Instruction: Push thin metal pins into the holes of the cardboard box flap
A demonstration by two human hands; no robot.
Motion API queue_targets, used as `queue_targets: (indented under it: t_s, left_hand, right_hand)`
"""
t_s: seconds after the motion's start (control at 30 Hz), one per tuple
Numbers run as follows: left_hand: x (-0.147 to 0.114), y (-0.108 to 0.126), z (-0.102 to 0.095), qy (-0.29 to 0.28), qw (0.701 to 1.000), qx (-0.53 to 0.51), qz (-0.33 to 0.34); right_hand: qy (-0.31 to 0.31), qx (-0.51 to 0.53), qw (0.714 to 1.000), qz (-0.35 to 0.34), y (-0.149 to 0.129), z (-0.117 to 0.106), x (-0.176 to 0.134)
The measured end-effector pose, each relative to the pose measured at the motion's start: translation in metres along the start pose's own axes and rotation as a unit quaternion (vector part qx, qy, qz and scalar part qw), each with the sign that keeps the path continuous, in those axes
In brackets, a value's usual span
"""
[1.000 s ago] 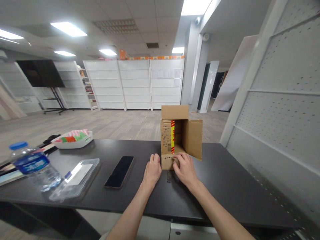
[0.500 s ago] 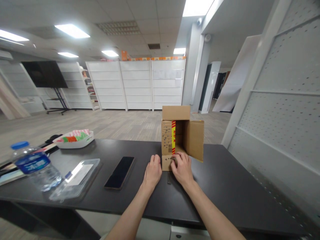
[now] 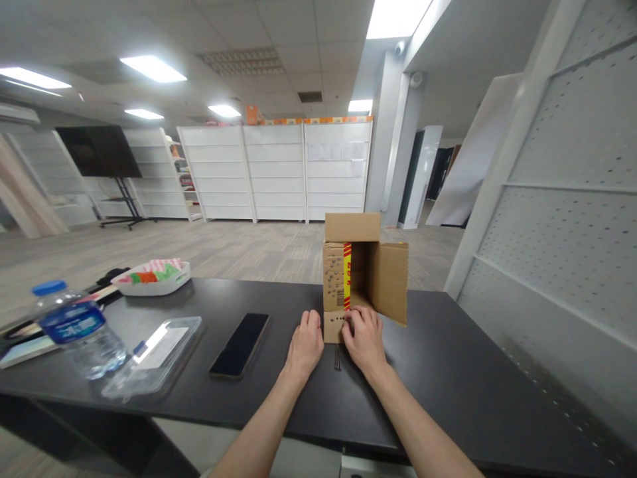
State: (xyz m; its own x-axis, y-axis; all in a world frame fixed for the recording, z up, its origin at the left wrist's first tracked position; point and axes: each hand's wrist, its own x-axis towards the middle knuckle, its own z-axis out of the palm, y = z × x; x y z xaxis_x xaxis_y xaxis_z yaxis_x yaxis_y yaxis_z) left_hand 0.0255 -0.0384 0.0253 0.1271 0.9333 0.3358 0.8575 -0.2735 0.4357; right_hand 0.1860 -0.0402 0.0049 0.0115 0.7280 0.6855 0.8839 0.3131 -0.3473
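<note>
A cardboard box (image 3: pixel 332 275) stands on the dark table, its opening facing me and its flaps spread. Its left face and the front flap (image 3: pixel 332 330) carry rows of small dark holes or studs. Fingers curled in at that flap, my right hand (image 3: pixel 365 337) is closed in a pinch; whatever is between its fingertips is too small and hidden to name. My left hand (image 3: pixel 304 344) rests closed on the table just left of the flap, its grip turned out of sight. A few thin dark screws or nails (image 3: pixel 338 359) lie between my hands.
Left of my hands lies a phone (image 3: pixel 239 346), then a clear plastic case (image 3: pixel 154 358) and a water bottle (image 3: pixel 82 332). A white basket (image 3: pixel 156 284) with colourful contents sits at the back left. A perforated white panel (image 3: pixel 557 265) borders the table's right side.
The view has shifted slightly, so everything sits a little lower and further right. Both hands keep nearly the same places beside and at the box flap.
</note>
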Motion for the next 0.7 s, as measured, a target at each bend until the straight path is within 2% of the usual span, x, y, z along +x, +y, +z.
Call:
queue_targets:
  t_s: [0.7]
  left_hand:
    - [-0.0008,-0.0009,0.0012,0.005,1.0,-0.014,0.004]
  right_hand:
    - [-0.013,-0.019,1.0,0.014,-0.0045,-0.0016,0.0019]
